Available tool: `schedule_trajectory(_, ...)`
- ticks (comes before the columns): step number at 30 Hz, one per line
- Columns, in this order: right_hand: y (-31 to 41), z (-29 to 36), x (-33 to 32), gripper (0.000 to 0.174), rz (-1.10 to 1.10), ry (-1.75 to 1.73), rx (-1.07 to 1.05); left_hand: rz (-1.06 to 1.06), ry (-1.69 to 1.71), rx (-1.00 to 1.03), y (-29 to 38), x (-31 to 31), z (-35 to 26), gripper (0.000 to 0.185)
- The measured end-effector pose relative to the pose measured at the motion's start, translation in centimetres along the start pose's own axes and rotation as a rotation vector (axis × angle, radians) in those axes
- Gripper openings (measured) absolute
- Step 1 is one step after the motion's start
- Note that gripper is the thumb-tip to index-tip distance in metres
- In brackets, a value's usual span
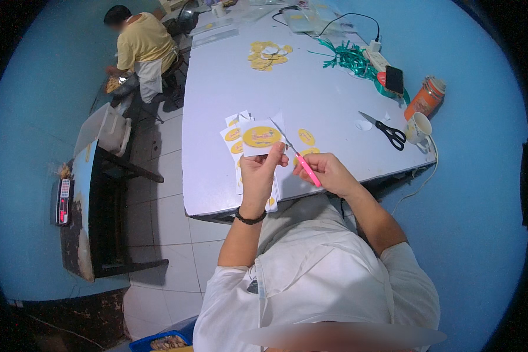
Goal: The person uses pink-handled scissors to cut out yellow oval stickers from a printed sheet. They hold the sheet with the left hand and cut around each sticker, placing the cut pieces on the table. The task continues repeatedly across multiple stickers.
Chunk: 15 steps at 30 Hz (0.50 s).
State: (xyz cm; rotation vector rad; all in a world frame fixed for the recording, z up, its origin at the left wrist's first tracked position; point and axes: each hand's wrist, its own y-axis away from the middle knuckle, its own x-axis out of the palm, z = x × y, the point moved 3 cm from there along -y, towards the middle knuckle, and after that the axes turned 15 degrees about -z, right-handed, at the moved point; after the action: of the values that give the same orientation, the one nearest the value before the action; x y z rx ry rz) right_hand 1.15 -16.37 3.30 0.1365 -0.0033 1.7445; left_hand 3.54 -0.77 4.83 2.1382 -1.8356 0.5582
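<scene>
My left hand (262,169) grips a white paper piece with a yellow oval printed label (261,137). In my right hand (323,171) is a pair of pink-handled scissors (307,168), its blades at the right edge of that paper. Below the left hand lie white label sheets (231,145) with more yellow ovals. Cut oval labels (306,137) rest on the white table (220,88) just beyond the scissors. Farther back is a pile of cut yellow ovals (267,56), some showing white backs.
Black-handled scissors (391,135), a cup (418,127), an orange jar (425,99), a phone (394,80) and green ribbon (352,59) are at the table's right. A person in yellow (145,44) sits beyond the left side. A digital scale (63,202) stands on a side table.
</scene>
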Motion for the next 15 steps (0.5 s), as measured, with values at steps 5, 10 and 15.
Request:
schedule_trajectory(5,-0.4,0.4,-0.5,0.011,0.012,0.037,-0.004,0.029,-0.063,0.026,0.0,-0.1,-0.4,0.012)
schedule_trajectory(10,-0.8,0.5,-1.2,0.010,0.059,0.071,-0.003,0.075,-0.137,0.006,-0.3,-0.4,-0.9,0.012)
schedule_trajectory(15,-0.8,0.3,-1.1,0.008,0.033,0.007,0.001,0.108,-0.200,-0.003,-0.7,-0.7,-1.2,0.013)
